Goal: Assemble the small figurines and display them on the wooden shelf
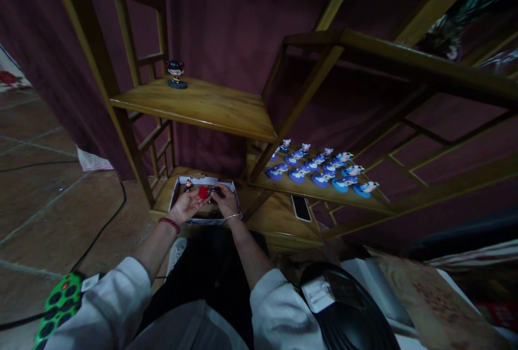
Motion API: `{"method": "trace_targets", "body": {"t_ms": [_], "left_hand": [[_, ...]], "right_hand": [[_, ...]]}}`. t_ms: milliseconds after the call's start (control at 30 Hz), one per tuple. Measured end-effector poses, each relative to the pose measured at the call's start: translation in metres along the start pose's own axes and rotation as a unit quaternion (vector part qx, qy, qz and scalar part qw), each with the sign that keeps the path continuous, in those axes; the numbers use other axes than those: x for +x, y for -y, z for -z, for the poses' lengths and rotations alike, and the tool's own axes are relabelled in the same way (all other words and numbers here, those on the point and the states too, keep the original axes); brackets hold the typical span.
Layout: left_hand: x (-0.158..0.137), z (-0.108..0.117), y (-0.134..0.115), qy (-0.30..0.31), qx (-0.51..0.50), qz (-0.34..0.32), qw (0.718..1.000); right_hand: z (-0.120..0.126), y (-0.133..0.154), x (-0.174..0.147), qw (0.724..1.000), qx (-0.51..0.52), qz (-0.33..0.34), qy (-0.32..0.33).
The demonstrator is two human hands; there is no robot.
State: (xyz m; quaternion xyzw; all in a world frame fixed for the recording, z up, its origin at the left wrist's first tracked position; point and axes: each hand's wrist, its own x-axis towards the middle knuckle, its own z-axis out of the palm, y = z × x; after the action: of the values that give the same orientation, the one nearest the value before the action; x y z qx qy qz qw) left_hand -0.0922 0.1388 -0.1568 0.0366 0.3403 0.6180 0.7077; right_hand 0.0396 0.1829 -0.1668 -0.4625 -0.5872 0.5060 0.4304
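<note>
Above an open shallow box on the low shelf, my two hands meet in front of me. My left hand, palm up, holds a small red piece at its fingers. Pinched in my right hand is a small dark figurine, touching or right beside the red piece; the fingers partly hide it. Another small figurine is in the box's back left corner. A black-haired figurine on a dark round base stands upright on the shelf above.
Rows of several blue, purple and white figurines stand on the right shelf. Below them lies a phone. Wooden posts frame the shelves. A green power strip and cables are on the floor at left; a black rounded object is at right.
</note>
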Motion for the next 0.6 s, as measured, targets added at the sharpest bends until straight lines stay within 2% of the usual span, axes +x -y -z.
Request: {"method": "trace_targets", "body": {"t_ms": [267,600], "left_hand": [[-0.014,-0.010,-0.005,-0.006,-0.026,-0.021,0.999],[-0.031,-0.021,-0.011,0.039,-0.018,-0.065,0.997]], "right_hand": [[0.000,0.004,0.003,0.999,0.021,0.024,0.011],[0.000,0.039,-0.004,0.997,0.050,0.046,0.027]]}}
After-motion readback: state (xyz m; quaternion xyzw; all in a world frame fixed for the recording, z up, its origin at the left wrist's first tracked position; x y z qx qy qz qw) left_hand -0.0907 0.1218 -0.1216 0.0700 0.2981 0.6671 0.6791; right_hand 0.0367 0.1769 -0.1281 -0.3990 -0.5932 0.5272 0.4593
